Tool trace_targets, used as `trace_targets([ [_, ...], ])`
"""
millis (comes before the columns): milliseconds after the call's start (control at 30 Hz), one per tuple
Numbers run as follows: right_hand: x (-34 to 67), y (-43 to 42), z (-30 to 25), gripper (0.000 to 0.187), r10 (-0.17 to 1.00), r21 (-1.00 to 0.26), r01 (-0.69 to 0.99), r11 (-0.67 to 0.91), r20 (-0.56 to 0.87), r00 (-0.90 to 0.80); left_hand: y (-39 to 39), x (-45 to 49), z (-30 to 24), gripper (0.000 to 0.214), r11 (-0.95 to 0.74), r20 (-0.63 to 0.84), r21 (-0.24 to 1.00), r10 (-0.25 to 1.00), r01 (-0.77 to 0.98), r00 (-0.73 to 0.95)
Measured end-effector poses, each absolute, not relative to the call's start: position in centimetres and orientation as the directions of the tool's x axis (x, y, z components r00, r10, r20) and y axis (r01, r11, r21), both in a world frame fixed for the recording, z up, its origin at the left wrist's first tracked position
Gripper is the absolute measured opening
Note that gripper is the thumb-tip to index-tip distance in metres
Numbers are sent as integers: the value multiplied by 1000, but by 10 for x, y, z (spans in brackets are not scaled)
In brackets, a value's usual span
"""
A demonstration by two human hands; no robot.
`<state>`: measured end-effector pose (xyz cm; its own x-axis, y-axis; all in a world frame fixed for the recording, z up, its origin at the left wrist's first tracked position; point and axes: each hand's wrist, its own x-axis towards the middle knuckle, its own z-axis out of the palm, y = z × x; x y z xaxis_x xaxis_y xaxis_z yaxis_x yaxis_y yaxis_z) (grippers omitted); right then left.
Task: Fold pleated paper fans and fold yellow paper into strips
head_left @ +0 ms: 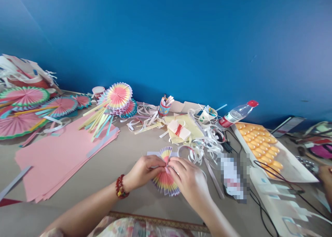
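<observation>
A pleated paper fan (166, 184) in pink, yellow and purple lies spread before me, its folds fanning both toward me and away. My left hand (146, 169) pinches it near the centre from the left side. From the right, my right hand (188, 176) closes its thumb and fingers on the same middle part. The fingertips of both hands nearly meet there and hide the fan's centre. Behind the fan, a pale lilac paper strip (153, 153) lies on the table.
Pink paper sheets (59, 154) and finished pleated fans (119, 95) lie to the left. White paper strips (211, 142) are heaped behind my right hand. A plastic bottle (237, 115), a tray of orange pieces (259, 145) and a power strip (272, 202) with cables stand right. Another person's hand (326, 178) shows at the edge.
</observation>
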<state>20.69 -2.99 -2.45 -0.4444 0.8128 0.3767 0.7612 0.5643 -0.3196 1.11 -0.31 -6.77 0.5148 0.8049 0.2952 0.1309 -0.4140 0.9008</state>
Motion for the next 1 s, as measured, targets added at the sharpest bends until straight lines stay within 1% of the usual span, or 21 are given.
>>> trace_targets([
  [167, 207, -29, -24, 16, 803, -312, 755, 577, 385, -455, -3, 11, -67, 19, -427, 314, 898, 792, 107, 524],
  [400, 208, -30, -20, 17, 805, -335, 745, 577, 390, -448, -2, 10, -66, 23, -330, 240, 940, 824, 90, 513],
  [500, 207, -31, -19, 20, 812, -335, 752, 568, 377, -446, -2, 10, -67, 23, -316, 234, 945, 836, 87, 496],
  [633, 205, -32, -19, 20, 818, -326, 762, 559, 369, -442, -2, 10, -67, 22, -337, 251, 937, 830, 89, 498],
  [800, 204, -33, -21, 16, 807, -296, 769, 566, 388, -445, -1, 10, -65, 22, -378, 285, 922, 806, 82, 518],
  [1000, 203, -32, -26, 18, 809, -305, 766, 567, 384, -446, -1, 9, -64, 21, -392, 293, 915, 805, 94, 515],
])
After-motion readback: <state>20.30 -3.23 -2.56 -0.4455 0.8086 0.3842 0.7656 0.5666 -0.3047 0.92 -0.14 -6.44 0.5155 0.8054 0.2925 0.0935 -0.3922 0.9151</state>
